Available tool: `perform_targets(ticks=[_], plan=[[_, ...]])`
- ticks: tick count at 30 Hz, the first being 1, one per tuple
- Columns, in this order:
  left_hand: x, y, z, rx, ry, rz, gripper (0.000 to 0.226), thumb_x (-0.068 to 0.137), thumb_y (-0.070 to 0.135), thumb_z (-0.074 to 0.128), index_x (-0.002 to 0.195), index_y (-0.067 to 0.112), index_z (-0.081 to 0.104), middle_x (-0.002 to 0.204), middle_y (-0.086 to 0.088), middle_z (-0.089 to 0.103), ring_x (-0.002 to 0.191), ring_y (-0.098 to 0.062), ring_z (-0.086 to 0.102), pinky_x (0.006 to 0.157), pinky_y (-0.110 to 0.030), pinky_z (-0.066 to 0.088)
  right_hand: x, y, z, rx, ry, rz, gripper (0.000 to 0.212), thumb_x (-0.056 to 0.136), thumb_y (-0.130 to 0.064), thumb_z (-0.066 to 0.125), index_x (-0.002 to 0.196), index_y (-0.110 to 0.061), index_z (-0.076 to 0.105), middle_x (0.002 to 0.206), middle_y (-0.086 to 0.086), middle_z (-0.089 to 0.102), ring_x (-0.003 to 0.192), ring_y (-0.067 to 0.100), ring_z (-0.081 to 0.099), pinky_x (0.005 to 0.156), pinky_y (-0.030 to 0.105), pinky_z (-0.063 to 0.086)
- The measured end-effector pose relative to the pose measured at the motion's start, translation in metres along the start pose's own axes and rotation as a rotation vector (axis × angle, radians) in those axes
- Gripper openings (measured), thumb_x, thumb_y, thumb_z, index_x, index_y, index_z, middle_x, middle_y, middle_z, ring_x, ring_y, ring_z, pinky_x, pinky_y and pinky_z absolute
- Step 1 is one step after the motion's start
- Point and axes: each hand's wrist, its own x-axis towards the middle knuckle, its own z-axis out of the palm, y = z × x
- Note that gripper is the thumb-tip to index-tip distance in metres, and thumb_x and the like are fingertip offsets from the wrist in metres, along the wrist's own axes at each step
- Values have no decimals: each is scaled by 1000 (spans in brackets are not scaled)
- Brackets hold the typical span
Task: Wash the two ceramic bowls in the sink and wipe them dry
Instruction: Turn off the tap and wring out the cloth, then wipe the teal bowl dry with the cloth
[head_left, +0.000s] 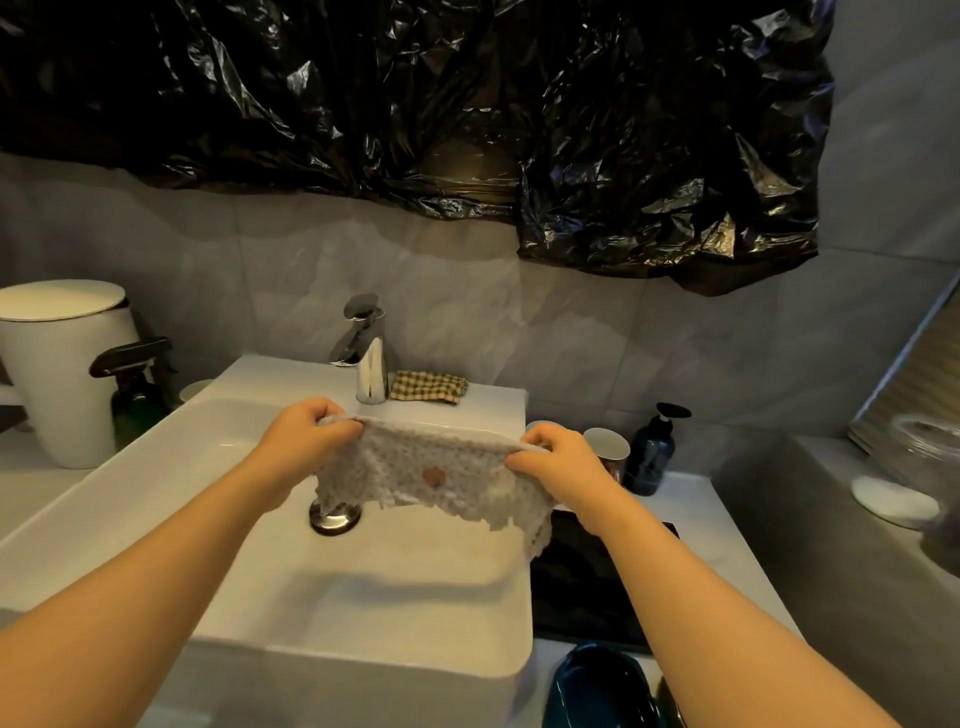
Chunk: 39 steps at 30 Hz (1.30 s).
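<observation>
Two pinch grips: left hand (306, 431), right hand (556, 462) stretch pale knitted cloth (431, 480) (brown-spotted).

A pale, waffle-textured cloth (431, 475) is stretched flat between the hands, its top corners pinched by the left hand (306, 436) and the right hand (556, 462). The lower edge hangs loose, and there is a small brownish mark near the middle. Under both hands is the white rectangular sink (156, 493). A glossy teal bowl (592, 686) sits on the surface below the right forearm, cut off by the frame edge. The dark rim (670, 699) just beside it may be the second bowl.
</observation>
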Motion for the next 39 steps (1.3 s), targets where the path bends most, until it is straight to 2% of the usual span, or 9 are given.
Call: perform_targets(ticks=[4, 6, 10, 13, 17, 20, 24, 32, 39], plan=[[-13, 2, 36, 49, 79, -95, 13, 82, 22, 62, 81, 11, 55, 85, -13, 61, 78, -29, 56, 67, -35, 45, -3, -7, 19, 319, -18, 273, 18, 85, -5, 54, 70, -12, 45, 69, 9, 48, 60, 23, 48, 50, 27, 40], [-23, 8, 58, -23, -34, -98, 16, 84, 25, 61, 83, 11, 54, 88, -16, 61, 78, -28, 57, 69, -37, 47, -7, -16, 30, 508, -70, 358, 8, 87, -3, 51, 94, -5, 57, 85, 15, 59, 72, 25, 59, 44, 27, 51], [-48, 27, 84, -122, -313, -74, 34, 88, 47, 53, 99, 15, 56, 97, -8, 64, 91, -22, 62, 79, -37, 52, -11, -24, 41, 798, -114, 374, 32, 95, -26, 50, 115, -2, 54, 111, 20, 62, 101, 32, 62, 76, 41, 57], [-56, 28, 84, -43, -339, 39, 30, 86, 39, 60, 108, 19, 52, 100, -1, 61, 93, -15, 60, 74, -27, 49, -18, -23, 29, 938, -210, 368, 44, 98, -38, 41, 104, 3, 56, 100, 20, 64, 92, 28, 64, 83, 38, 52], [-50, 23, 78, -132, -188, 38, 13, 94, 16, 48, 90, 20, 59, 90, -6, 62, 84, -20, 59, 67, -30, 48, -24, -17, 17, 615, -151, 273, 26, 97, -27, 45, 99, -8, 61, 94, 8, 65, 78, 20, 63, 68, 29, 51], [-54, 30, 75, -434, -319, -108, 22, 98, 12, 39, 98, 10, 61, 89, -11, 65, 82, -21, 61, 66, -31, 47, -25, -1, 14, 455, 37, 193, 29, 90, -31, 58, 114, -15, 58, 112, 2, 57, 102, 20, 55, 82, 31, 46], [-66, 37, 82, -634, -482, -155, 26, 97, 10, 37, 106, 4, 60, 98, -15, 67, 92, -27, 63, 77, -37, 50, -40, 17, 17, 913, -360, 385, 57, 81, -50, 58, 123, -12, 57, 119, 15, 64, 111, 30, 59, 95, 44, 46], [-105, 36, 129, 111, -137, 142, 7, 89, 15, 55, 88, 21, 60, 83, 6, 56, 78, -12, 52, 58, -23, 37, -70, 67, -19, 910, -161, 288, 19, 90, -5, 54, 109, -5, 59, 105, 17, 67, 94, 29, 65, 79, 40, 54], [-154, 5, 213, 315, -270, 319, 16, 93, 24, 51, 108, 20, 55, 84, 6, 58, 76, -12, 54, 64, -25, 39, -111, 138, -57, 717, 270, 529, 32, 86, 1, 56, 118, 1, 55, 109, 19, 62, 97, 32, 62, 85, 45, 53]])
